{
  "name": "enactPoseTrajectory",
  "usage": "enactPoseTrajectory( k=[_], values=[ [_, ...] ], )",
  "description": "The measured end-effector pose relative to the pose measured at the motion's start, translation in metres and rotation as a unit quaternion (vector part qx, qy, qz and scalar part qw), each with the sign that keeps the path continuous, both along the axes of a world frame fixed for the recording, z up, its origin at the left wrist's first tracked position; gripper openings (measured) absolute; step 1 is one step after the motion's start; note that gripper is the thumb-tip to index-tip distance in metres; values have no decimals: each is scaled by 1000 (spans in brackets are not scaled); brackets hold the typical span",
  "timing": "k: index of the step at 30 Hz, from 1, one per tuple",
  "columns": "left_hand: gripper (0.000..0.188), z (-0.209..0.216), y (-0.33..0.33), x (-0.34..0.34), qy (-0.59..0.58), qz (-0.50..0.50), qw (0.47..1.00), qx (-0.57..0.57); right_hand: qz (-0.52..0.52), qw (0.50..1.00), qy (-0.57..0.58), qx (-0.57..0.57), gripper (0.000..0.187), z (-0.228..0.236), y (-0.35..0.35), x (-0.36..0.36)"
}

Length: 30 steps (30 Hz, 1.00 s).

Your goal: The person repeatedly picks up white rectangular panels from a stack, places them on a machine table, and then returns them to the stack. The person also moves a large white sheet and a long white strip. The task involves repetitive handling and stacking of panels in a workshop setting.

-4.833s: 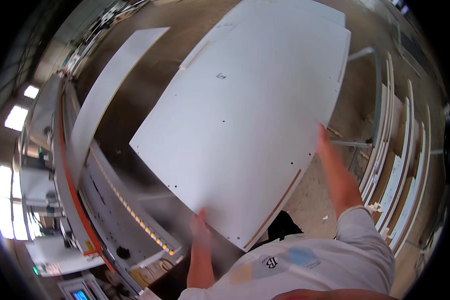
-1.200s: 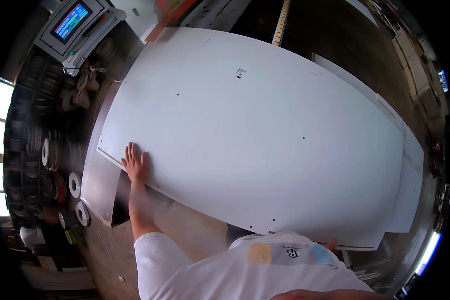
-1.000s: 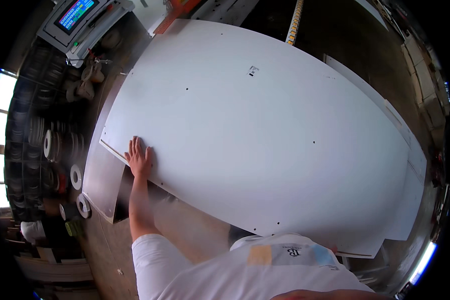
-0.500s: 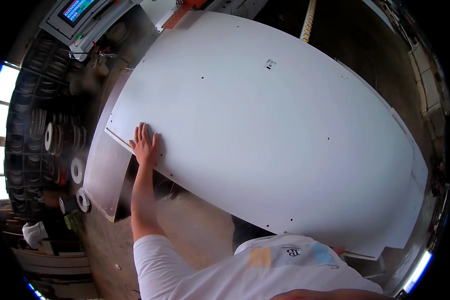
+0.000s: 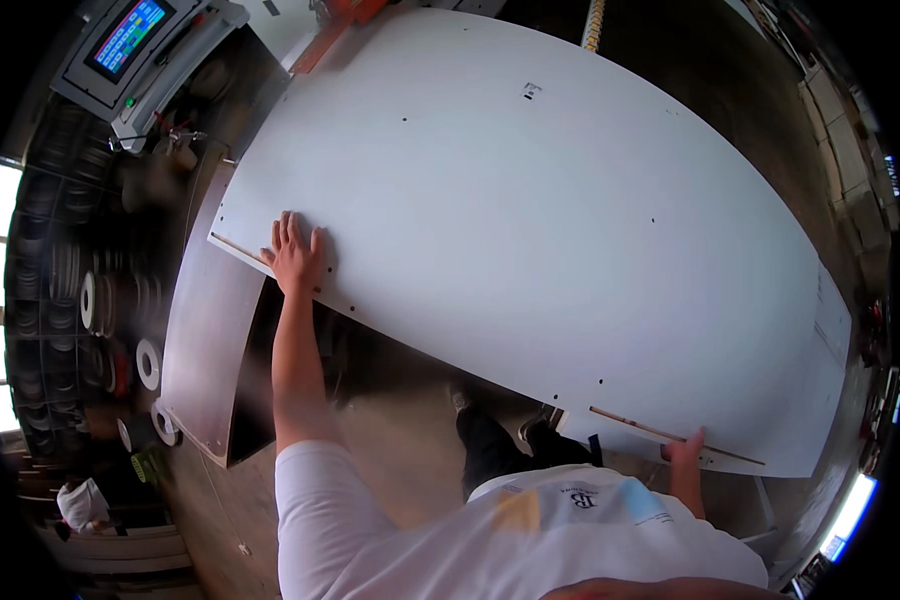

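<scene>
White panel [image 5: 510, 220], dotted with small dark holes, spans the middle of the view; its near edge slants from the left hand [image 5: 295, 258] down toward the person's waist.

Left hand: palm down, flat on the panel's top face near its left corner. Fingers extended and slightly apart, pointing away from the body; thumb out to the right. Hand spread wide, gripping nothing. Left forearm reaches nearly straight out from a white sleeve [image 5: 325, 500].

Right hand [image 5: 684, 460]: low, close to the body, at the near edge beside a narrow brown strip [image 5: 635, 422]. One digit shows on top; the others are mostly hidden. Cannot tell whether it grips the edge.

Surroundings: a smooth, pale worktop [image 5: 210, 330] at the panel's left corner; a console with a lit screen [image 5: 128, 35] at upper left.
</scene>
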State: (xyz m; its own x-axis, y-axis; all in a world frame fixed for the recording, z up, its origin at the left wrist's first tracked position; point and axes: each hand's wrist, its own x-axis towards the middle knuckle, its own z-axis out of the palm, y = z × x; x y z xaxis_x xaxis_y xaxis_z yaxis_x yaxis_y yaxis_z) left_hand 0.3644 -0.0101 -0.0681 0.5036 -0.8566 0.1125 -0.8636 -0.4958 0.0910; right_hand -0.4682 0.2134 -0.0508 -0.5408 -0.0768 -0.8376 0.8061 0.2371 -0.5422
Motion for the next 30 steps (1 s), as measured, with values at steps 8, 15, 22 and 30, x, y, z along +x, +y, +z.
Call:
enactPoseTrajectory(
  k=[8, 15, 22, 30],
  values=[
    [67, 5, -26, -11, 19, -9, 1000, -18, 3, 997, 70, -27, 59, -49, 7, -19],
    [62, -20, -68, -32, 71, -85, 989, -100, 76, 990, 114, -40, 85, -112, -24, -11],
    [34, 11, -116, 91, 421, 27, 747, -514, 253, 958, 104, 80, 106, -94, 34, 30],
    [52, 57, -155, 332, 157, 145, 908, -361, 280, 938, 177, 106, 78, -40, 37, 27]
  ],
)
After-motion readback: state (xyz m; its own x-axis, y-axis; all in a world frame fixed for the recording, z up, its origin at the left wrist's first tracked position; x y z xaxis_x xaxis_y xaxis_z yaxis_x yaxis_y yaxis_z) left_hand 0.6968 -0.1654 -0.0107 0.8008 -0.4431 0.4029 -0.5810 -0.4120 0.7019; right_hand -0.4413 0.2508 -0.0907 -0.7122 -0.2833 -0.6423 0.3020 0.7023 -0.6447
